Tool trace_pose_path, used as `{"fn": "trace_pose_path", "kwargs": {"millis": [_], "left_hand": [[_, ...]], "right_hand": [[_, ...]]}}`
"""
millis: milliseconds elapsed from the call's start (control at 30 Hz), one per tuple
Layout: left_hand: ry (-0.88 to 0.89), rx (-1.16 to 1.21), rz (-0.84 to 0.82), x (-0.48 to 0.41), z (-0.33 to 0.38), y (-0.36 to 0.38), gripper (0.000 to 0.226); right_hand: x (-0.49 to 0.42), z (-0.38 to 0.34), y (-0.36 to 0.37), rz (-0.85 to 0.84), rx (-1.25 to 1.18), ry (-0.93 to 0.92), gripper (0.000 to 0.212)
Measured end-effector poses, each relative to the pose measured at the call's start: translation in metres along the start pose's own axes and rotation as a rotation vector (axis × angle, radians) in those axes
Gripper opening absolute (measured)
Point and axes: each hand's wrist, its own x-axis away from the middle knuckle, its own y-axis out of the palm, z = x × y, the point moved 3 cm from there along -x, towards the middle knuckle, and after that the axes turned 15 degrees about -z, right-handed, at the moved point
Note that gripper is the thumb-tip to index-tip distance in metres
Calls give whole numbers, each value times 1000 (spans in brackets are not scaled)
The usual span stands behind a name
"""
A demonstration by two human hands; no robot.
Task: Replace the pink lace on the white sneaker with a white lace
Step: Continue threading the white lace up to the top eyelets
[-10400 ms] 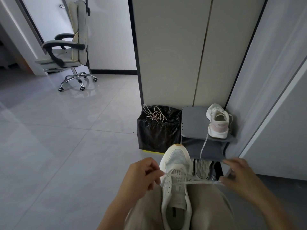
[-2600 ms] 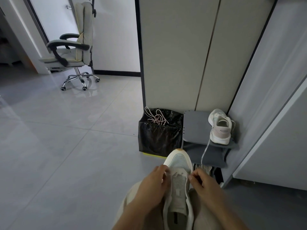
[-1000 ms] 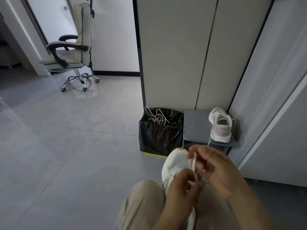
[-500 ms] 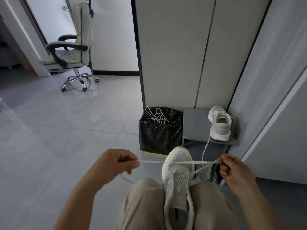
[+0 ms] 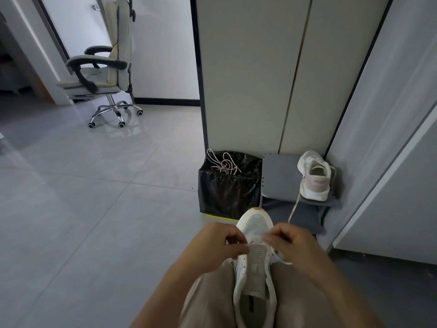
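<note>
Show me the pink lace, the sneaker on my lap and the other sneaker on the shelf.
pink lace (image 5: pixel 225 165), head view, tangled middle, on the black bin bag (image 5: pixel 227 194).
sneaker on the lap (image 5: pixel 256 222), head view, mesh toe.
other sneaker (image 5: pixel 316 185), head view, pink heel panel.

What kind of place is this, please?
Probably an entryway, home or small office: a low grey shoe rack holding a sneaker, tall cabinet doors behind it, and a swivel chair on the tiled floor.

Dim, greyish indoor light, glare on floor (image 5: pixel 113 136) nr chair (image 5: pixel 104 74), wide-angle bend at edges, fingers (image 5: pixel 272 236) blurred.
</note>
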Motion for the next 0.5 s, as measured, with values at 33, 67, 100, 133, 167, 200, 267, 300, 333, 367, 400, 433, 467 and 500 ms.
{"fn": "trace_pose_path", "kwargs": {"millis": [33,67,100,133,167,200,267,300,333,367,400,433,467,500], "left_hand": [[-15,-18,2,3,-7,-3,6],[-34,-26,6,7,-14,-5,7],[-55,-26,15,9,-20,-7,8],[-75,-20,21,11,-25,-7,9],[-91,-9,21,12,-28,-5,9],[-98,3,17,12,-29,-1,9],[-111,20,-4,8,-26,9,10],[-123,28,-18,6,-22,16,12],[-138,40,-30,2,-19,21,15],[-159,49,-33,-1,-16,26,20],[-184,56,-23,-4,-15,29,24],[-206,76,-7,-6,-15,30,26],[-215,124,5,-7,-15,31,27],[-213,186,12,-7,-16,31,26]], "right_hand": [[5,7,-13,64,-2,16,13],[11,12,-24,107,14,31,15],[15,18,-33,136,56,35,17],[17,24,-39,144,118,46,19],[18,29,-42,148,174,58,20],[18,32,-42,156,238,70,21],[14,31,-36,157,422,37,23],[11,27,-29,122,495,-28,30],[9,22,-18,57,529,-100,38],[5,19,-5,-32,523,-155,39],[3,17,8,-122,498,-189,32],[0,16,18,-178,457,-205,21],[-2,16,23,-189,404,-207,12],[-4,18,24,-169,360,-202,11]]}}
